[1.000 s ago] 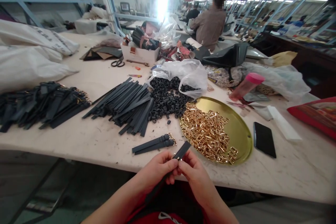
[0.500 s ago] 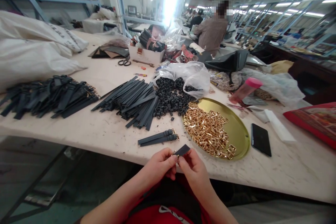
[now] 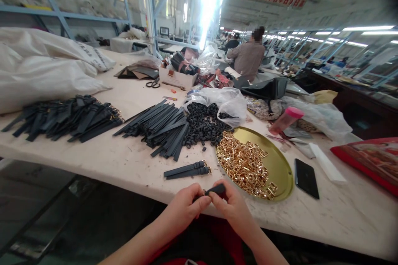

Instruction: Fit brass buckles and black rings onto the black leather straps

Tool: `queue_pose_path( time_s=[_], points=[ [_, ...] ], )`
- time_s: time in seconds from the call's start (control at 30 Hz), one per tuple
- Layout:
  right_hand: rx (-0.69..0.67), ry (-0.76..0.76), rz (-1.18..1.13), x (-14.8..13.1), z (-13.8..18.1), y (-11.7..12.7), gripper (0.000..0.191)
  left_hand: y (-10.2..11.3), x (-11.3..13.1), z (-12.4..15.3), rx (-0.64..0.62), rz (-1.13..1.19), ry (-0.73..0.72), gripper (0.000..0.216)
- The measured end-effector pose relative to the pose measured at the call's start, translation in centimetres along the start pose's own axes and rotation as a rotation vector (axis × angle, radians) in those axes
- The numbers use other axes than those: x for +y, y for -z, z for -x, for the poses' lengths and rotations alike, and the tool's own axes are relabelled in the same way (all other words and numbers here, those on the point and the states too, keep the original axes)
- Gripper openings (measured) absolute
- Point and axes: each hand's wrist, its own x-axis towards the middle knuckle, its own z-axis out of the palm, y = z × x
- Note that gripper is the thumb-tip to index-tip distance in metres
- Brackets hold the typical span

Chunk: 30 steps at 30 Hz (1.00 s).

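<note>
At the table's front edge, my left hand (image 3: 187,202) and my right hand (image 3: 231,203) meet, both closed on one short dark strap (image 3: 217,189). A speck of gold metal shows by the left fingertips; the fingers hide the rest of it. Just beyond lie a few dark straps with gold buckles (image 3: 188,170). To the right, a gold oval tray (image 3: 281,165) carries a heap of gold buckles (image 3: 242,165). Behind are a pile of loose dark strips (image 3: 158,126) and a heap of small black loops (image 3: 205,122), partly under a clear plastic bag (image 3: 231,101).
Buckled straps (image 3: 65,118) are piled at the left beside white sacks (image 3: 46,70). A phone (image 3: 306,178), a pink-capped bottle (image 3: 286,120) and a red bag (image 3: 370,161) lie right. Scissors (image 3: 153,84) and a white box (image 3: 177,78) are farther back. A person (image 3: 248,58) sits beyond.
The view has tilted up, so the table things sit lower. The strap between my hands has turned flatter and shows less of its face; both hands keep hold of it.
</note>
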Motion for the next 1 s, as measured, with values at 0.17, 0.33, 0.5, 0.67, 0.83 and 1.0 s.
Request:
queue_pose_path(
  time_s=[0.17,0.33,0.5,0.67,0.83,1.0],
  points=[
    [-0.176,-0.013,-0.134,0.7,-2.8,0.1,0.020,0.9,-1.0,-2.0,-0.014,0.260,0.022,0.025],
    [-0.131,0.034,0.063,1.9,-9.3,2.1,0.026,2.2,-1.0,-3.4,-0.016,0.283,0.065,0.028],
    [-0.074,0.142,0.824,3.3,-15.4,1.4,0.023,3.2,-1.1,-4.5,0.069,0.407,0.180,0.029],
    [-0.136,0.121,0.911,3.9,-16.2,-0.2,0.020,3.3,-1.2,-4.9,0.090,0.398,0.230,0.025],
    [-0.157,0.101,0.924,3.9,-15.5,-0.2,0.025,2.5,-0.6,-5.0,0.124,0.301,0.205,0.020],
    [-0.183,0.090,0.925,3.2,-15.3,-0.5,0.019,2.0,0.3,-5.0,0.186,0.180,0.173,0.017]
  ],
)
